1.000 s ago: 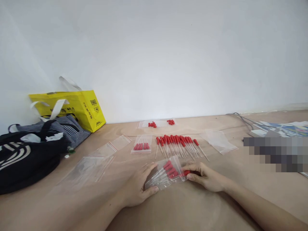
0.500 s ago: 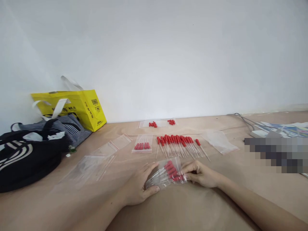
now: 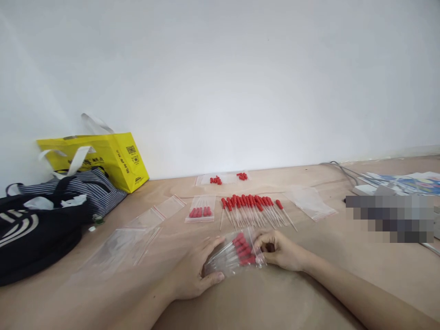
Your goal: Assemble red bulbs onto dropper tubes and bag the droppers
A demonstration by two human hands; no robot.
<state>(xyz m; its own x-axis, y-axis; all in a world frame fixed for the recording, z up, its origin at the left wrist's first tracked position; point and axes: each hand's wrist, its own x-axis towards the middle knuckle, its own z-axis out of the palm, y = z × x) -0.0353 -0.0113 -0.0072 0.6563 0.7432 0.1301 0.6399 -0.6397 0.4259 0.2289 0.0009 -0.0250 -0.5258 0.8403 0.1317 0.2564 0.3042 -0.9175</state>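
Note:
A clear zip-lock bag (image 3: 223, 258) holding several droppers (image 3: 243, 250) with red rubber bulbs lies just in front of me. My left hand (image 3: 197, 270) is curved round its left end, thumb on the near edge and fingers on the far one. At the bag's right end, by the zip strip, the fingers of my right hand (image 3: 277, 250) are pinched on the plastic. Behind it, a row of loose droppers (image 3: 256, 208) lies with red bulbs pointing away. A filled zip-lock bag (image 3: 200, 208) rests to the left of that row.
Flat zip-lock bags lie to the left (image 3: 113, 247) and right (image 3: 311, 204). More bagged red bulbs (image 3: 216, 180) are near the wall. A yellow bag (image 3: 120, 160), striped bag (image 3: 106, 188) and black bag (image 3: 41, 233) stand left; cables (image 3: 343, 171) and papers (image 3: 412, 181) are right.
My right hand's fingers have moved slightly left, over the bag's zip end. The bulbs inside lie more evenly. The whole view has shifted a little.

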